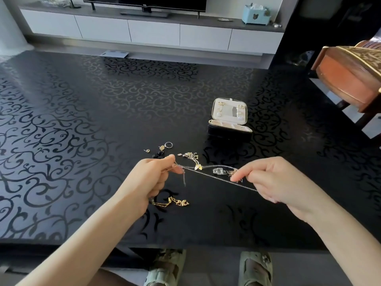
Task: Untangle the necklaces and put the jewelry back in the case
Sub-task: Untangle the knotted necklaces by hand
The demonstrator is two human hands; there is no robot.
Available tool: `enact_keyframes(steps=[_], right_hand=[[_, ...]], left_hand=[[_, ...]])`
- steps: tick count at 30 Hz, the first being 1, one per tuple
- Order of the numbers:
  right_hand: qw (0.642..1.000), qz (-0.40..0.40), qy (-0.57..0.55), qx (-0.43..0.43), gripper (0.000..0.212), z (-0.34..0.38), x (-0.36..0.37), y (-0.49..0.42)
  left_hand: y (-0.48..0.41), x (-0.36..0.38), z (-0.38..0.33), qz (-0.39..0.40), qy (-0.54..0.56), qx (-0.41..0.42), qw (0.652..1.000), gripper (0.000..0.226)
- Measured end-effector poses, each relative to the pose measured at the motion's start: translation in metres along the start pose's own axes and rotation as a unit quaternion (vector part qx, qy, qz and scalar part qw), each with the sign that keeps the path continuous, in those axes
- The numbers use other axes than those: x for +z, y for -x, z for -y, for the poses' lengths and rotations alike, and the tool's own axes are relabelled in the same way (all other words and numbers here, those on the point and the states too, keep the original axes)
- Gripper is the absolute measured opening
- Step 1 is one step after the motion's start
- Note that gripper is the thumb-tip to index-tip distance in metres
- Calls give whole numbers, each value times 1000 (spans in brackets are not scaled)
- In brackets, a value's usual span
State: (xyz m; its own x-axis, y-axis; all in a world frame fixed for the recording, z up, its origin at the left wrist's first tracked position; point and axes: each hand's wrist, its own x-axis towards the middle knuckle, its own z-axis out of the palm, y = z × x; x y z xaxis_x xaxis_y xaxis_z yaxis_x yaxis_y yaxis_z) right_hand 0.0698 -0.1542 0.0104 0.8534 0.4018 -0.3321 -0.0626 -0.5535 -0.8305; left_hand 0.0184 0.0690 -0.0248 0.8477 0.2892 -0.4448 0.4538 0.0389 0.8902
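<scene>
Head view:
- Left hand (152,178): thumb and forefinger pinch one end of the silver chain (206,174), other fingers curled. A short tail of chain hangs below the pinch.
- Right hand (274,180): fingertips pinch the same chain at its other end, right at a small gold tangle (233,172).
- The chain runs taut between the hands, above the black patterned table (82,141). A clear pendant (218,170) sits on it near the right hand.
- Gold necklace heap (192,157) lies on the table just beyond the chain.
- A second gold chain (171,202) lies on the table, partly under the left hand.
- Loose pieces beyond the left hand: ring (168,145), gold stud (147,150), black piece (158,154).
- Jewelry case (229,132) is open, beyond the right hand and well apart from it. Its lid stands upright with earrings pinned inside.
- Wooden chair (350,79) at the table's far right.
</scene>
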Motion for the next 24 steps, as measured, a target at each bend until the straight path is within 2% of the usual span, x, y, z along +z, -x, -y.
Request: enact_keyframes(steps=[3, 9, 14, 15, 19, 24], right_hand=[[996, 15, 86, -4, 46, -2, 5, -1], [984, 65, 167, -1, 41, -5, 14, -2], [959, 97, 267, -9, 19, -9, 25, -4], [954, 96, 285, -4, 21, -9, 27, -4], [932, 76, 353, -1, 68, -8, 35, -4], [906, 31, 421, 15, 103, -9, 38, -8]], left_hand=[[1, 1, 0, 1, -7, 9, 1000, 37], [3, 2, 0, 10, -10, 21, 1000, 39], [4, 5, -2, 29, 6, 13, 999, 40], [5, 7, -2, 36, 10, 10, 999, 40], [7, 11, -2, 61, 11, -2, 998, 43], [5, 14, 1, 82, 3, -10, 997, 45]])
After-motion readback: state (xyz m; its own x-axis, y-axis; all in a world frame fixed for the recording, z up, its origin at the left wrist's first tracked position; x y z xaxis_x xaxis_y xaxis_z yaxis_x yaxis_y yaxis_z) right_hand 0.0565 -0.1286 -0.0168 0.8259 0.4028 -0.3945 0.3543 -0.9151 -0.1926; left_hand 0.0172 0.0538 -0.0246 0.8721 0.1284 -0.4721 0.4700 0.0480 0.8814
